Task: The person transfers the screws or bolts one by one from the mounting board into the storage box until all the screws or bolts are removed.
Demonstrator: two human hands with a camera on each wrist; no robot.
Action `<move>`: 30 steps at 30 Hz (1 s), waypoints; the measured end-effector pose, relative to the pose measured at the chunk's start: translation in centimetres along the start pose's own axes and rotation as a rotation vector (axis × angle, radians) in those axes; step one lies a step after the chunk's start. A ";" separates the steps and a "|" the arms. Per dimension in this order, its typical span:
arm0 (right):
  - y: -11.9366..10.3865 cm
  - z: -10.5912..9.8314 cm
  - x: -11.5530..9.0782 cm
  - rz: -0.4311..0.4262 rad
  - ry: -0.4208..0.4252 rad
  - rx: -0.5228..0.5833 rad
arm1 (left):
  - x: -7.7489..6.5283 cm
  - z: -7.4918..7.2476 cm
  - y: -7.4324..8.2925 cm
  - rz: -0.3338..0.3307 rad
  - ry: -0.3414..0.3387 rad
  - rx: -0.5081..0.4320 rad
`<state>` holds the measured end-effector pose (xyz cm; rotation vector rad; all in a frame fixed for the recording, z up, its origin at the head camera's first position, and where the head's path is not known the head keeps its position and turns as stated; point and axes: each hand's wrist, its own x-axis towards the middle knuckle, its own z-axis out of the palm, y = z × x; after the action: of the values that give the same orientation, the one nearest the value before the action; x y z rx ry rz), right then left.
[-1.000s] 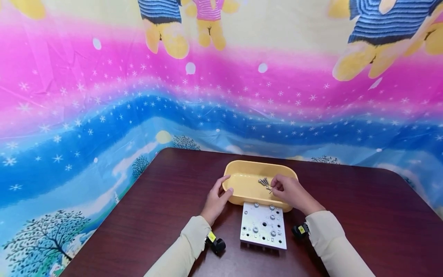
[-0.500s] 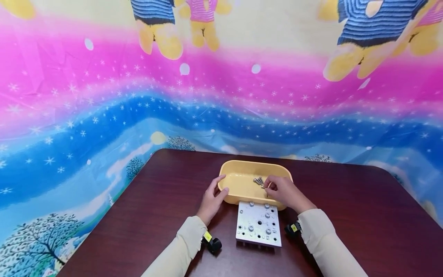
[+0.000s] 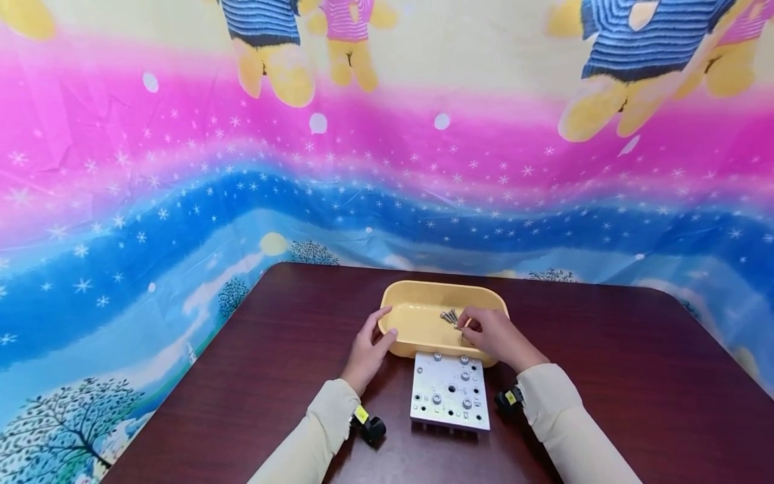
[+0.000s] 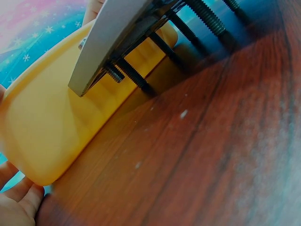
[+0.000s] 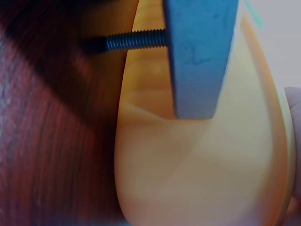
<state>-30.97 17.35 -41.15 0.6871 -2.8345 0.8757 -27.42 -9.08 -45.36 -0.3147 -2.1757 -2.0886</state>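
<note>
A shallow yellow plastic tray (image 3: 408, 348) stands on the table, with several silver screws (image 3: 449, 316) in its right half. My left hand (image 3: 365, 349) grips the tray's left end, thumb on the near rim and fingers along the end. Inside the tray, my right hand (image 3: 497, 336) pinches a screw between thumb and fingertips; its shank points down and is mostly small and blurred. In front of the tray sits a square metal plate (image 3: 444, 380) with holes and several bolts set in it. Threaded bolt ends (image 4: 164, 49) stick out below the plate in the left wrist view.
The dark red-brown wooden table (image 3: 290, 336) carries tray and plate. A printed cloth (image 3: 363, 175) hangs behind its far edge. Black wrist cameras (image 3: 370, 428) are strapped at both sleeves. The plate's far edge reaches right up against the tray's near wall.
The whole scene has slid slightly left in the head view as the camera turned. The screw at my right fingertips has turned from slanted to nearly upright. My left hand stays on the tray.
</note>
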 end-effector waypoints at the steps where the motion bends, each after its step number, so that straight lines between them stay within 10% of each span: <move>1: 0.0 0.0 0.0 0.007 -0.002 0.005 | -0.2 0.0 0.4 0.000 -0.002 0.003; 30: -0.3 -0.3 -0.1 0.045 -0.007 0.016 | -0.8 0.2 1.7 0.000 0.003 0.026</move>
<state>-30.73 17.32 -40.80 0.6314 -2.8634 0.9051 -26.21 -8.88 -43.90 -0.3091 -2.1996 -2.0575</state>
